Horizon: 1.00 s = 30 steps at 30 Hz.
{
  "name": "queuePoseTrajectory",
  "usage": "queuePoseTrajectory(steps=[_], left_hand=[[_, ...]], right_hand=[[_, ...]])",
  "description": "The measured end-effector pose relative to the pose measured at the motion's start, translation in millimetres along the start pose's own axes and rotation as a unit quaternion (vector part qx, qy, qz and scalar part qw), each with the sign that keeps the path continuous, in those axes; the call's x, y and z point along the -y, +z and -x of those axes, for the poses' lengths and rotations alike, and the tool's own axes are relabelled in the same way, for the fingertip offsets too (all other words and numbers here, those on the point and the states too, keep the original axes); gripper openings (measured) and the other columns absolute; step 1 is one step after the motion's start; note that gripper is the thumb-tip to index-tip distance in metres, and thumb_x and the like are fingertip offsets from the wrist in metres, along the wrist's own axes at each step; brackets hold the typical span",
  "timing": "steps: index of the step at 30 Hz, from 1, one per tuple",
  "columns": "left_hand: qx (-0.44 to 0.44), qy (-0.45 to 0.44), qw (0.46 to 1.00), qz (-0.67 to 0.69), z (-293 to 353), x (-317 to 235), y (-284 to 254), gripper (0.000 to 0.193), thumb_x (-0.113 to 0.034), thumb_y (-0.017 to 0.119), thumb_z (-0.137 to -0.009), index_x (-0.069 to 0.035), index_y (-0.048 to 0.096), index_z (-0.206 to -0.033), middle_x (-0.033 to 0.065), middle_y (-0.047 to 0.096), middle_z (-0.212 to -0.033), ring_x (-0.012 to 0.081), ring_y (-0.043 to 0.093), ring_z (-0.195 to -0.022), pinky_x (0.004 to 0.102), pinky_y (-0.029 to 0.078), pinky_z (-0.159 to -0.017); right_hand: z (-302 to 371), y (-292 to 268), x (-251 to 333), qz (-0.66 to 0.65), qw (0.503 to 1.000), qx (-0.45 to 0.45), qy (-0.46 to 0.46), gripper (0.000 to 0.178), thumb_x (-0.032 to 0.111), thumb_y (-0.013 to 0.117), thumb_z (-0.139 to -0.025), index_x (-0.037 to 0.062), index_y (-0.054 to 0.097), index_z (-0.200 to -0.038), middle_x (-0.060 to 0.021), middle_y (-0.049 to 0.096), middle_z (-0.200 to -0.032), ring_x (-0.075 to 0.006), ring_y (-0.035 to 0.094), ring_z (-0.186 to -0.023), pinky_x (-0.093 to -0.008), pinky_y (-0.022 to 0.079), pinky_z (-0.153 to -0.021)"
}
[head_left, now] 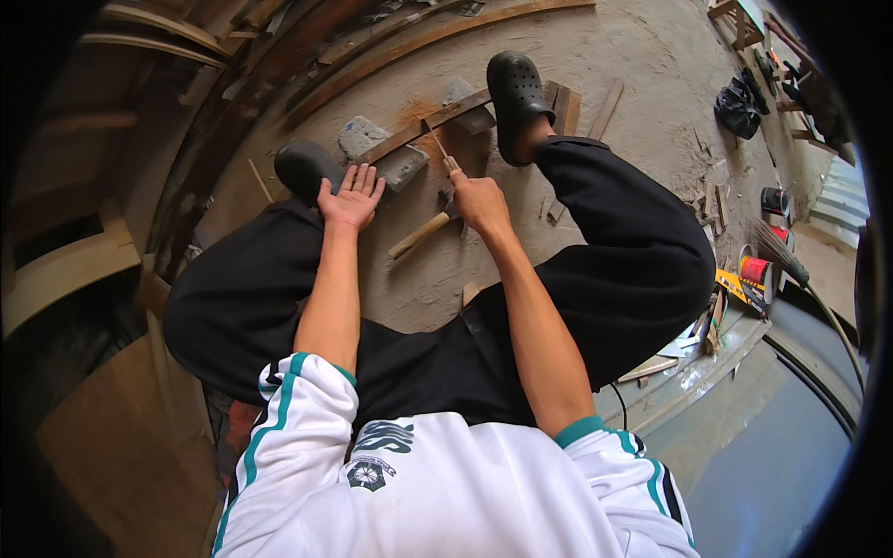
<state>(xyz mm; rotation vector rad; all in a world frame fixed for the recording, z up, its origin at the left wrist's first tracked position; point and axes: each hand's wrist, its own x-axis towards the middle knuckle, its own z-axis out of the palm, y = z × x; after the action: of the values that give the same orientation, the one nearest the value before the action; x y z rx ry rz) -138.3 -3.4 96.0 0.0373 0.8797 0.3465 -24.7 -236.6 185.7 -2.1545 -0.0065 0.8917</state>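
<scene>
My right hand (pixel 480 202) is closed around the light handle of a handsaw (pixel 439 144), its narrow blade seen almost edge-on. The blade's far end meets a wooden strip (pixel 398 140), which lies across grey concrete blocks (pixel 406 167). Orange sawdust (pixel 416 113) is spread on the ground just beyond. My left hand (pixel 353 197) holds nothing, palm up with fingers spread, close to the strip's left end. Between my hands lies a hammer (pixel 420 234) with a wooden handle; its head is partly hidden near my right hand.
My feet in black clogs (pixel 518 93) flank the strip. Long boards (pixel 437 37) lie at the far left, and wood offcuts (pixel 564 110) beyond my right foot. On the right are a black plastic bag (pixel 740 102), paint cans (pixel 755 270) and a broom (pixel 779 251).
</scene>
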Motion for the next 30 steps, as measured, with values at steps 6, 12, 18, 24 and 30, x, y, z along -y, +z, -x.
queuePoseTrajectory(steps=[6,12,18,24,30], left_hand=[[0.001,-0.019,0.998,0.066,3.9,-16.0,-10.9,0.065,-0.048,0.023,-0.101,-0.002,0.036,-0.145,0.0133,0.040,-0.151,0.0298,0.037,-0.140,0.0555,0.024,-0.114],[-0.014,-0.062,0.991,-0.117,-18.5,-22.2,14.6,0.066,-0.049,0.031,-0.100,-0.003,0.030,-0.148,0.0153,0.040,-0.149,0.0304,0.038,-0.138,0.0536,0.024,-0.114],[-0.002,0.092,0.748,-0.657,-72.8,-55.9,15.9,0.068,-0.050,0.050,-0.094,-0.009,0.038,-0.147,0.0172,0.038,-0.151,0.0289,0.038,-0.138,0.0420,0.029,-0.113],[0.057,0.198,0.303,-0.930,-75.3,-13.8,16.2,0.066,-0.044,0.056,-0.089,-0.014,0.041,-0.146,0.0164,0.027,-0.157,0.0352,0.026,-0.144,0.0472,0.037,-0.110],[0.049,0.069,0.162,-0.983,-64.7,0.0,11.3,0.083,-0.053,0.058,-0.086,-0.021,0.022,-0.155,0.0145,0.009,-0.162,0.0375,0.018,-0.147,0.0521,0.031,-0.113]], right_hand=[[35.1,-8.3,7.0,-0.002,0.999,0.044,0.023,0.057,0.049,0.050,-0.090,-0.0040,0.070,-0.089,-0.0299,0.066,-0.089,-0.0460,0.063,-0.094,-0.0464,0.047,-0.085],[33.5,-7.7,-4.3,-0.007,0.999,0.021,0.027,0.056,0.049,0.052,-0.090,-0.0039,0.069,-0.088,-0.0293,0.066,-0.084,-0.0451,0.064,-0.091,-0.0454,0.047,-0.081],[45.2,1.5,6.1,-0.008,1.000,0.026,0.013,0.058,0.051,0.052,-0.090,-0.0043,0.068,-0.082,-0.0249,0.065,-0.074,-0.0413,0.065,-0.078,-0.0443,0.048,-0.074],[17.6,-5.4,-15.1,-0.084,0.996,0.009,0.019,0.053,0.045,0.056,-0.095,0.0019,0.055,-0.063,-0.0014,0.049,-0.054,-0.0109,0.045,-0.047,-0.0282,0.033,-0.045],[44.3,-1.8,-0.2,-0.077,0.996,0.039,0.010,0.052,0.045,0.054,-0.095,0.0028,0.055,-0.064,-0.0002,0.048,-0.057,-0.0097,0.044,-0.047,-0.0274,0.032,-0.045]])
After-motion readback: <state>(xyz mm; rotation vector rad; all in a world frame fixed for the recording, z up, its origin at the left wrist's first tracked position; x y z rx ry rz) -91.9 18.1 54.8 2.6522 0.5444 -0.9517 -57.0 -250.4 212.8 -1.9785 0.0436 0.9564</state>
